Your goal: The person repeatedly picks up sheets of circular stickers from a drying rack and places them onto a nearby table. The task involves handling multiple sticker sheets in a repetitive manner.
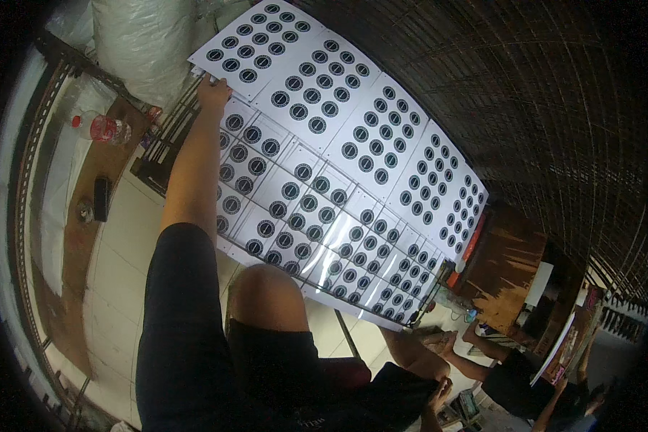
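Note:
My left arm stretches up to the far left corner of a wire rack. There my left hand is closed around the rack's edge, next to the corner of a white printed sheet. Rows of round black emblems cover this sheet and the others beside it. Under the rack's thin rods lies another white sheet with the same emblems, glossy with glare near its middle. My right hand is low at the right by my bent right knee; its fingers are too small and dark to read.
A plastic bottle with a red cap and a dark block are on a brown board at the left. Stacked wire racks rise at the far right. A co-worker in black shorts sits at lower right near a brown wooden panel.

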The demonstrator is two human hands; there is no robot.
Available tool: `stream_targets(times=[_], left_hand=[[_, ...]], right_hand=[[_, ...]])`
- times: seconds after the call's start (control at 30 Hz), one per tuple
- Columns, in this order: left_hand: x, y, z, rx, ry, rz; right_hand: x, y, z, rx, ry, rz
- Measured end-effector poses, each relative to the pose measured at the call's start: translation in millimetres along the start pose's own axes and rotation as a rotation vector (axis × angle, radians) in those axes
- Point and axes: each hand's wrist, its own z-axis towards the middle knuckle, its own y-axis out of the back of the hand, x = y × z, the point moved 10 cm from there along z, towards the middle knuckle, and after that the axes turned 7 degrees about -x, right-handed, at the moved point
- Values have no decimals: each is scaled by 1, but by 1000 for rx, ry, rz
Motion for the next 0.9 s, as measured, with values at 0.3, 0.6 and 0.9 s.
stream_targets(times=[0.3, 0.6, 0.9], left_hand=[[11, 4, 11, -54, -161, 304], [-65, -5, -65, -125, -204, 721], [-94, 30, -252, 137, -185, 208]], right_hand=[[7, 1, 1, -28, 30, 17], [4, 5, -8, -84, 49, 54], [-20, -5, -22, -114, -26, 369]])
